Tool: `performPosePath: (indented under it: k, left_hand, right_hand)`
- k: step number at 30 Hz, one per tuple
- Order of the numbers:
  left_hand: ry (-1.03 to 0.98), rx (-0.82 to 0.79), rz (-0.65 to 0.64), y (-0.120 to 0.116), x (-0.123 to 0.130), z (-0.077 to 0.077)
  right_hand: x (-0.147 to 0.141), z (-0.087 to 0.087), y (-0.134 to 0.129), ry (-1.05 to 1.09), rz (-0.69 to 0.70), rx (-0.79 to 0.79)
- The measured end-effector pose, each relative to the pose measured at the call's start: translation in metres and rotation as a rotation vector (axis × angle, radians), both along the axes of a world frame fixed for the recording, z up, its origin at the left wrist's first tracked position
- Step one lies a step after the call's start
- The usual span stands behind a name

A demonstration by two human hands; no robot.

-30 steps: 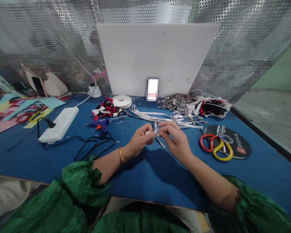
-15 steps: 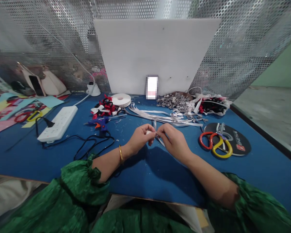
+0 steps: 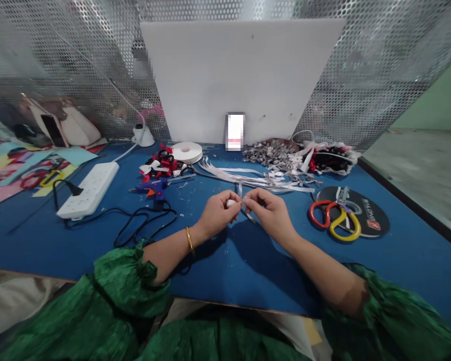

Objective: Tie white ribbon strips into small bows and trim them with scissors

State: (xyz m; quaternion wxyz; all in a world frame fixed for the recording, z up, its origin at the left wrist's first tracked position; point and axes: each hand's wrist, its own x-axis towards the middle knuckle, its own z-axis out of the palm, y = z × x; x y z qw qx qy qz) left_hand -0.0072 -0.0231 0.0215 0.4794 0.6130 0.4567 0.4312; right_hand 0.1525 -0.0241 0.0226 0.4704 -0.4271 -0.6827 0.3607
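Near the middle of the blue table, my left hand (image 3: 218, 211) pinches a pale ribbon (image 3: 240, 190) between thumb and fingers. A small white thing (image 3: 231, 203) shows at its fingertips. My right hand (image 3: 268, 213) meets it from the right, its thumb and forefinger closed on the same ribbon. One end of the ribbon stands up between the hands, and another hangs below my right fingers. Beyond them lie long white ribbon strips (image 3: 229, 175). How the ribbon is folded at the fingertips is too small to tell.
Scissors (image 3: 345, 224) rest on a black disc (image 3: 378, 213) at right. A blue glue gun (image 3: 154, 188), red and black bows (image 3: 161, 163), a ribbon roll (image 3: 187, 152) and a power strip (image 3: 90, 190) are at left. Grey bows (image 3: 272, 154) and a phone (image 3: 235, 131) stand behind.
The view has shifted slightly. My right hand's fingers have opened out a little from the palm while its fingertips stay on the ribbon. My left hand has barely moved.
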Motion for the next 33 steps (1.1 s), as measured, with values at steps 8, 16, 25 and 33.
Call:
performPosePath:
  k: [8,16,25,33]
  left_hand:
    - [-0.318,-0.211,-0.063,0.003,0.0,-0.001]
    - [-0.209,-0.148,-0.044,0.002,0.001,-0.001]
    - [0.101,0.127,0.046,0.001,-0.002,-0.004]
    - [0.155,0.13,0.036,0.002,-0.003,-0.005]
  right_hand:
    - [0.004,0.003,0.001,-0.146,-0.045,0.324]
    - [0.008,0.001,0.002,-0.409,0.036,0.424]
    - [0.001,-0.002,0.002,-0.091,0.017,0.05]
    - [0.0,-0.008,0.004,-0.079,-0.025,0.077]
